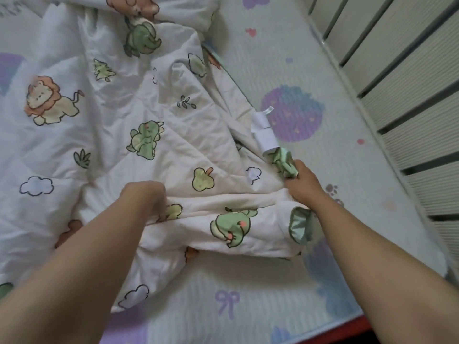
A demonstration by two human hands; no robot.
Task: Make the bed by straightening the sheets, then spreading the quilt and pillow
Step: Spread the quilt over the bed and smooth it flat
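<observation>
A white quilt (pixel 139 100) printed with lions, green dinosaurs, trees and clouds lies crumpled over the left and middle of the bed. Its near edge is rolled into a thick fold. My left hand (pixel 146 197) grips that fold, fingers curled into the fabric. My right hand (pixel 301 183) pinches the quilt's green-trimmed corner at the right end of the fold. White care labels (pixel 264 134) hang from the edge just above it. The pale sheet (pixel 335 70) with purple and blue shapes lies flat beneath. No pillow is clearly visible.
A slatted white bed rail (pixel 402 78) runs diagonally along the bed's right side. The sheet lies bare to the right of the quilt and along the near edge. A red strip (pixel 357 326) shows at the bottom right past the mattress.
</observation>
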